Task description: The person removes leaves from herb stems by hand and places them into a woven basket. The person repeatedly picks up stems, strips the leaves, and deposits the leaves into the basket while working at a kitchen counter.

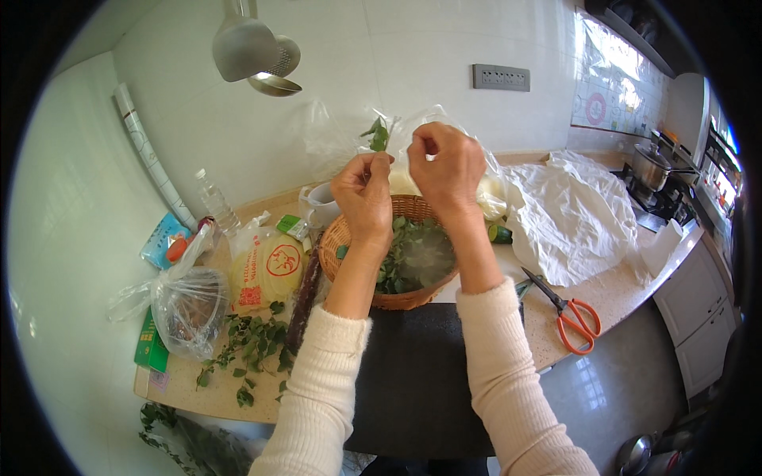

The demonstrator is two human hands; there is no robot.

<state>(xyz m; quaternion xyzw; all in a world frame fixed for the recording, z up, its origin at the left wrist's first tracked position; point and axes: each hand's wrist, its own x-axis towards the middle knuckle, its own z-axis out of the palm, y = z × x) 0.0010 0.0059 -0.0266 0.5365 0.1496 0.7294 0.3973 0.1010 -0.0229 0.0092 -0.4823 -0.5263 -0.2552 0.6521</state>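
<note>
My left hand (pixel 366 193) pinches a small green leafy sprig (pixel 378 135) between thumb and fingers, its leaves pointing up. Close by on the right, my right hand (pixel 449 166) is raised with fingers curled in; whether a small piece is between its fingertips cannot be made out. Both hands are above the far side of a woven wicker basket (pixel 334 238), which holds loose green leaves (pixel 411 256). Part of the basket is hidden behind my left forearm. More leafy stems (pixel 253 342) lie on the counter to the left.
A black board (pixel 417 381) lies in front of the basket. Orange-handled scissors (pixel 574 327) rest near the counter's right edge, beside a crumpled white cloth (pixel 571 220). Plastic bags (pixel 190 309), a clear bottle (pixel 217 202) and a white mug (pixel 321 205) stand left. Ladles (pixel 277 83) hang above.
</note>
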